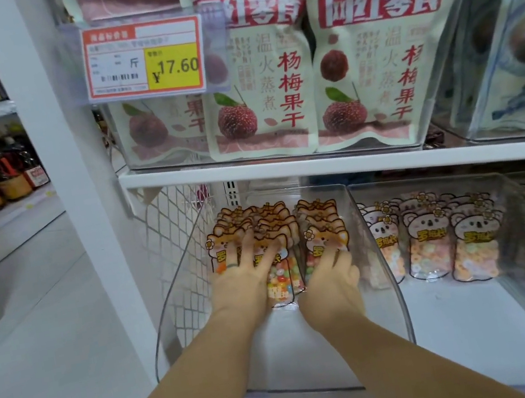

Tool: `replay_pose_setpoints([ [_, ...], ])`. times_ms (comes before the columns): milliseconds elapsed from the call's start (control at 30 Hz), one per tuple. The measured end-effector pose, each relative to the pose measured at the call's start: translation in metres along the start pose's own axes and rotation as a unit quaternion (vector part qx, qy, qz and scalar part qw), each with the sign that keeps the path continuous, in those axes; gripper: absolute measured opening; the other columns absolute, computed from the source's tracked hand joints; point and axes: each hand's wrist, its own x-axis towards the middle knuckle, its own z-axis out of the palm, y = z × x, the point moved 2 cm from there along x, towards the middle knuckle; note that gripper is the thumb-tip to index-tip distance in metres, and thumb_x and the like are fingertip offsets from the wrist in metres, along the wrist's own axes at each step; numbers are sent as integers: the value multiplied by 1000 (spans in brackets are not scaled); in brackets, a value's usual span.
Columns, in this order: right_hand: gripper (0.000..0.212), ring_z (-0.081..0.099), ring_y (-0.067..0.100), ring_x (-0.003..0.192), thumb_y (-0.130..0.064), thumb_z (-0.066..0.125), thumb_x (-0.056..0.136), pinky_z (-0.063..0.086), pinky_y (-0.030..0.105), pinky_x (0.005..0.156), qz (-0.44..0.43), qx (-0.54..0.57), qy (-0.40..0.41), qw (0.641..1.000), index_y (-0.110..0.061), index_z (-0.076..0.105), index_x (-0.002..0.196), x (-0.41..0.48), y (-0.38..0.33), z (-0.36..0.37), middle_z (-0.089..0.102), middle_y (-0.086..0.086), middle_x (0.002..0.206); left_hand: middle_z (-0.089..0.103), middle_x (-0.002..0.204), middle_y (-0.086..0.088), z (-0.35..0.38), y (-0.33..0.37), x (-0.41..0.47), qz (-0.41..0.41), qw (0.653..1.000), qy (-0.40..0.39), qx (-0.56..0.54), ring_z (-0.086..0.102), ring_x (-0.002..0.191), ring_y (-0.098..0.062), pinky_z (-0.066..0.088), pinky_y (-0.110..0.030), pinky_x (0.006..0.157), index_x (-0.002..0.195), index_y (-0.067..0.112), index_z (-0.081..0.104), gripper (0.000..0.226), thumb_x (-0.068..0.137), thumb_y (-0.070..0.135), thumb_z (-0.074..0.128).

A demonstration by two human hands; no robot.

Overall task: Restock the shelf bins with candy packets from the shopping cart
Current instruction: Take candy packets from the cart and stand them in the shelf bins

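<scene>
Orange fox-shaped candy packets (322, 223) stand in rows at the back of a clear plastic shelf bin (391, 281) on the lower shelf. My left hand (242, 271) lies flat with spread fingers against the front packets of the left rows. Over at the right row, my right hand (331, 277) has its fingers curled on the front packet. Between the two hands a packet with coloured sweets (283, 277) shows. The shopping cart is out of view.
A second clear bin (511, 282) to the right holds koala-shaped packets (429, 240). The shelf above carries large bayberry snack bags (380, 57) and a price tag (144, 58). A white wire mesh panel (172, 248) and a white upright (79, 194) are on the left.
</scene>
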Motion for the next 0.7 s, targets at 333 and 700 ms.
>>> replay_pose_setpoints([
  [333,94,29,32,138,-12,69,82,39,44,107,-3,21,3,1000,-20,8,153,17,2,4,22,8,152,-15,162,-6,3,-1,1,17,1000,12,15,-3,150,-34,41,-54,106,149,51,-11,104,81,47,68],
  [700,48,57,28,114,-5,65,86,50,38,92,-8,87,-32,996,-14,46,129,12,0,16,55,8,125,3,162,-11,-1,3,-1,15,999,43,20,18,147,-35,33,-52,111,150,45,-8,105,75,74,61],
])
